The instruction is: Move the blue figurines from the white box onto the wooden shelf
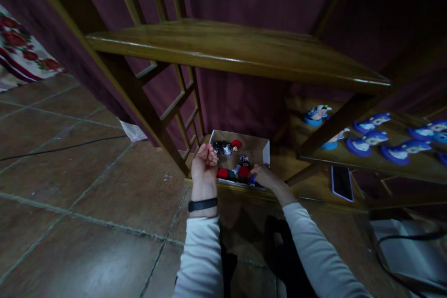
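Under the right hand (263,174), red-topped figurines (243,171) are left in the box (266,151) — whether one is grasped cannot be told. Leftward, the left hand (204,163) is held loosely curled, nothing visibly gripped. Farther right, blue figurines (366,143) are already set out on a shelf (328,160).
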{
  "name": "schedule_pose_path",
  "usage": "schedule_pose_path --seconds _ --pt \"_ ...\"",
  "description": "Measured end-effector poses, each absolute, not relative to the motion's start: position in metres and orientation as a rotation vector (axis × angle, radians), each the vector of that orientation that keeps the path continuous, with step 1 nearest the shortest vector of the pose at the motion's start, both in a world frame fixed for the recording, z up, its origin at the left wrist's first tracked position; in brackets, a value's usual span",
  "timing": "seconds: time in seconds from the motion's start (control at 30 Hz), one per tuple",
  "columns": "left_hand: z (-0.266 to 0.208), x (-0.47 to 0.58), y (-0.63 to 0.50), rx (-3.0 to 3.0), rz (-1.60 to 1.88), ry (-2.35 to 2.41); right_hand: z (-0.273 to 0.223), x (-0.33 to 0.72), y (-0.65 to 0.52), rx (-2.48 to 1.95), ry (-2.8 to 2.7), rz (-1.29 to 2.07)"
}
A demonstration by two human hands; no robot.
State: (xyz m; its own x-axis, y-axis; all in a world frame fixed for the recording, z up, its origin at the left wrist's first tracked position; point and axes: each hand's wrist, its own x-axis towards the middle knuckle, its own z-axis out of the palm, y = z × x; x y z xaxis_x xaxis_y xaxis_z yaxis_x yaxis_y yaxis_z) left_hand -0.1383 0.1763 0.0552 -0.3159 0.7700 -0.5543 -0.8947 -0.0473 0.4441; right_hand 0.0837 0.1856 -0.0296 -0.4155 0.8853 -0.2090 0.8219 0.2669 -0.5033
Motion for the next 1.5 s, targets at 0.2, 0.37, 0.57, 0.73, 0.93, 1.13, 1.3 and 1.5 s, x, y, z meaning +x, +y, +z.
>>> schedule_pose_path --seconds 0.2,0.37,0.57,0.73,0.93,1.13,1.3,1.5 --pt "0.059 -0.141 0.176 -0.228 1.667 0.823 -0.027 0.087 0.199 -1.767 -2.274 0.7" --pt "0.061 -0.143 0.175 -0.239 1.666 0.825 -0.026 0.095 0.203 -1.745 -2.249 0.677" --pt "0.059 -0.145 0.176 -0.212 1.659 0.817 -0.03 0.072 0.182 -1.526 -2.576 0.732" --pt "0.056 -0.146 0.177 -0.206 1.651 0.797 -0.024 0.075 0.185 -1.752 -2.408 0.504" --pt "0.058 -0.146 0.177 -0.198 1.648 0.792 -0.019 0.079 0.191 -1.628 -2.438 0.543" --pt "0.058 -0.144 0.178 -0.195 1.615 0.798 -0.026 0.064 0.182 -1.589 -2.543 0.541" --pt "0.059 -0.145 0.177 -0.197 1.628 0.787 -0.026 0.077 0.19 -1.737 -2.444 0.486" --pt "0.06 -0.146 0.177 -0.201 1.622 0.79 -0.027 0.07 0.188 -1.668 -2.544 0.557"
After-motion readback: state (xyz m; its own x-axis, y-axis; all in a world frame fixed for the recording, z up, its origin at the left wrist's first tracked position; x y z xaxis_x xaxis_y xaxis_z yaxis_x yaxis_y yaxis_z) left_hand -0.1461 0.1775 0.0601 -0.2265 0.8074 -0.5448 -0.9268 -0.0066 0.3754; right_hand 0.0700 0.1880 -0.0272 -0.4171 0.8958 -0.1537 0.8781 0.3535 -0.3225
